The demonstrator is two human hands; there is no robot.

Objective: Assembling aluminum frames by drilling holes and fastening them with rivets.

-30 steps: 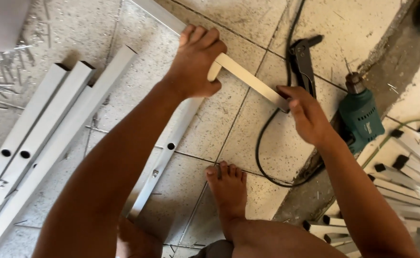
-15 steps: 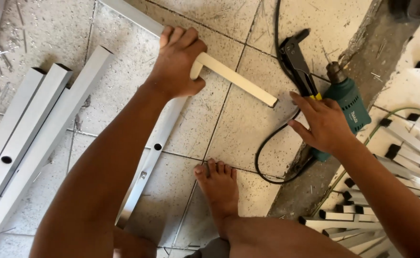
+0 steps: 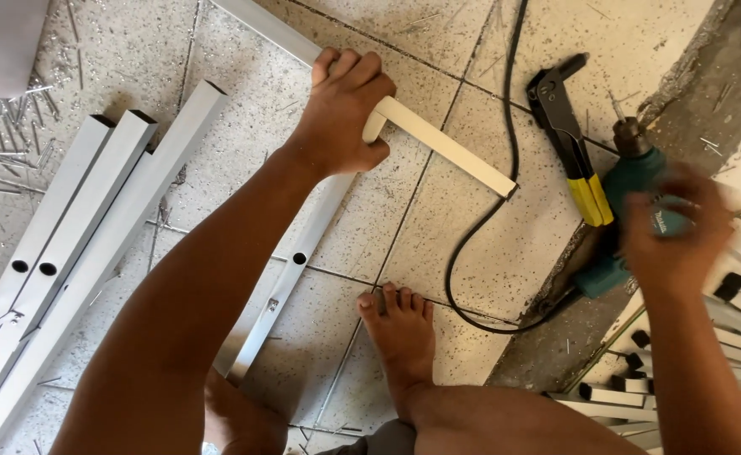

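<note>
My left hand (image 3: 341, 114) is closed around the corner where a short cream metal tube (image 3: 446, 147) meets a long grey aluminium profile (image 3: 295, 261) lying on the tiled floor. The cream tube runs right and down from my fist, and its far end rests free on the tile. My right hand (image 3: 674, 227) is blurred and lies over the body of a teal electric drill (image 3: 632, 173) on the floor at the right. Whether its fingers grip the drill is not clear.
A black hand riveter with yellow grips (image 3: 569, 135) lies just left of the drill. A black cable (image 3: 472, 244) loops across the tiles. Several long grey profiles (image 3: 75, 244) lie at the left, cut tube pieces (image 3: 724, 337) are piled at the right, and my bare foot (image 3: 400, 333) is planted in the middle.
My right hand has let go of the cream tube's far end and moved right and down onto the drill. My left hand keeps its hold at the corner.
</note>
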